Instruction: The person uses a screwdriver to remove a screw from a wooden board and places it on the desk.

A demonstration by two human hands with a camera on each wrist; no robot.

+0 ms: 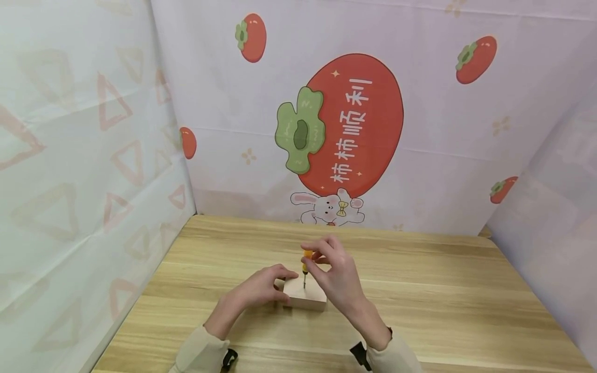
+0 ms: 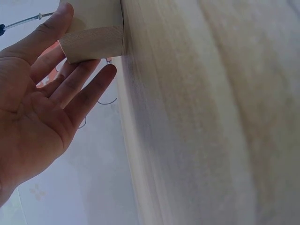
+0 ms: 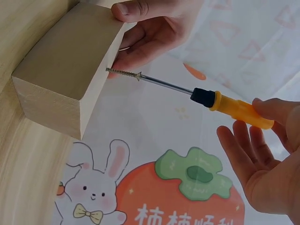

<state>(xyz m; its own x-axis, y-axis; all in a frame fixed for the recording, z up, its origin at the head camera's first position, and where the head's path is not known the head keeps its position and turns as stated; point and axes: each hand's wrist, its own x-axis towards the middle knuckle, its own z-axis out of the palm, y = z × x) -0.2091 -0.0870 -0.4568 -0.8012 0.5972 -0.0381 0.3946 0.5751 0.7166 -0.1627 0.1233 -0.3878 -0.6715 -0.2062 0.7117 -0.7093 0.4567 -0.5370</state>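
A pale wooden block [image 1: 305, 299] lies on the table, and my left hand [image 1: 262, 286] holds its left end between thumb and fingers. Upright on the block's top stands a screw [image 3: 123, 73], its threaded shank mostly showing and its tip at the wood. A screwdriver [image 3: 236, 109] with a yellow handle and black collar meets the screw's head with its metal shaft. Thumb and fingers of my right hand [image 1: 339, 272] pinch the top of that handle. In the left wrist view, the block [image 2: 96, 42] sits by the fingertips, with some fingers stretched out below it.
The wood-grain table [image 1: 443, 290] spreads out on both sides of the block. Behind it hangs a white cloth [image 1: 443, 134] printed with persimmons and a rabbit. Another cloth [image 1: 60, 171] with triangle prints walls the left side, and a pale cloth [image 1: 559, 233] the right.
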